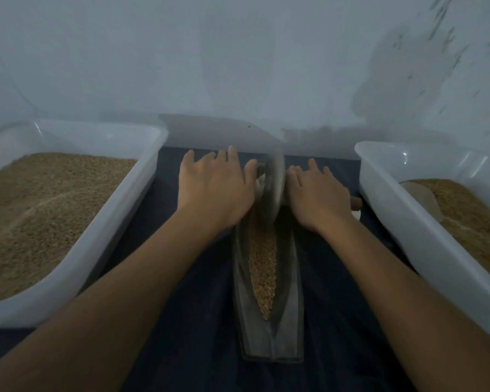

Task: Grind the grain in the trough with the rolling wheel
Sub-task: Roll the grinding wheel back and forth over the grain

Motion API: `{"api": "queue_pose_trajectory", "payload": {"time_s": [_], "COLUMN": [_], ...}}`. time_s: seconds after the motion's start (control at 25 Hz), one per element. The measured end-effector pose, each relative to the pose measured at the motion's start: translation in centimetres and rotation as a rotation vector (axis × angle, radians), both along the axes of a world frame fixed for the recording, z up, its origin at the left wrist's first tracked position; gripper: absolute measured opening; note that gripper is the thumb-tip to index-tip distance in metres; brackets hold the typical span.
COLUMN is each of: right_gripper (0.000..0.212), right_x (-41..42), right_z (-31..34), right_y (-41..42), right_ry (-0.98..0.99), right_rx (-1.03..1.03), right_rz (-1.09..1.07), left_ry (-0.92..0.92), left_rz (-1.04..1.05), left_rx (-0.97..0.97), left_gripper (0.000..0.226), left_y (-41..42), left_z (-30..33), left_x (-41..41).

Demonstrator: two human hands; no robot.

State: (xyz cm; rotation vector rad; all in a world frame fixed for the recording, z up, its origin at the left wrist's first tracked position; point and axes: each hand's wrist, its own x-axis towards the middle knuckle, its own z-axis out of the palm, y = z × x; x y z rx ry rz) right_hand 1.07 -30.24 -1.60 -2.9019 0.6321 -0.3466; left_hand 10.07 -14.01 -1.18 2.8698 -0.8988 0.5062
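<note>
Grain (262, 267) lying whole and golden along the near stretch of the dark trough (290, 315) on the dark-covered desk (187, 321), no flour or broken meal visible, so grinding judged barely under way. Rolling wheel (272, 182) upright and blurred at the far end, flanked by left hand (215, 190) and right hand (317, 199), both flat with fingers straight, pressing on its axle. Near length yet to be rolled.
</note>
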Motion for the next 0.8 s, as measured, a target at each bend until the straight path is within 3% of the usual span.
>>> {"api": "queue_pose_trajectory", "payload": {"time_s": [0.12, 0.24, 0.4, 0.6, 0.72, 0.8], "right_gripper": [0.066, 0.062, 0.067, 0.054, 0.055, 0.061], "right_x": [-5.0, -8.7, -5.2, 1.8, -0.4, -4.2], "right_z": [-1.2, -1.8, -0.7, 1.6, 0.5, -0.8], "right_y": [3.5, 5.7, 3.2, -0.4, 0.7, 2.7], "right_ry": [-0.171, -0.286, -0.131, 0.03, 0.013, -0.094], "right_rx": [-0.14, -0.23, -0.158, -0.051, -0.035, -0.071], "right_rz": [0.056, 0.113, 0.17, -0.006, 0.036, 0.076], "left_ry": [0.048, -0.014, 0.034, -0.02, -0.046, -0.009], "left_rz": [-0.07, -0.133, -0.124, 0.014, -0.009, -0.039], "left_rx": [-0.095, -0.144, -0.086, 0.024, 0.048, -0.043], "left_gripper": [0.075, 0.073, 0.076, 0.064, 0.071, 0.077], "left_y": [4.9, 8.4, 6.2, -0.2, 0.7, 3.3], "left_z": [-2.3, -3.8, -2.3, 1.1, 0.4, -1.4], "left_x": [-5.0, -8.6, -5.5, 0.9, -0.3, -3.4]}}
